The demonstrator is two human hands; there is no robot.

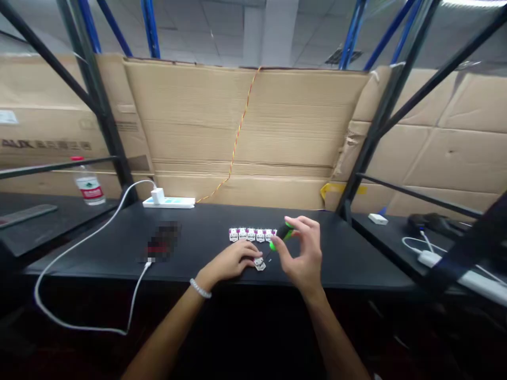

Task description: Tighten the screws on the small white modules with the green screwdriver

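Observation:
My left hand (233, 261) rests on the black table (198, 248) with its fingers pinched on a small white part (260, 264). My right hand (303, 250) is curled round a black and green screwdriver (282, 233), held tilted with its tip down close to that part. Just behind the hands, a row of several small white parts with pink marks (252, 234) lies side by side on the table. A beaded bracelet (200, 288) circles my left wrist.
A white power strip (169, 201) with a plugged charger sits at the back left; its white cable (79, 248) loops off the front edge to a blurred device (162, 243). A water bottle (89, 184) stands far left. Cardboard sheets (245, 132) wall the back. More cables lie right.

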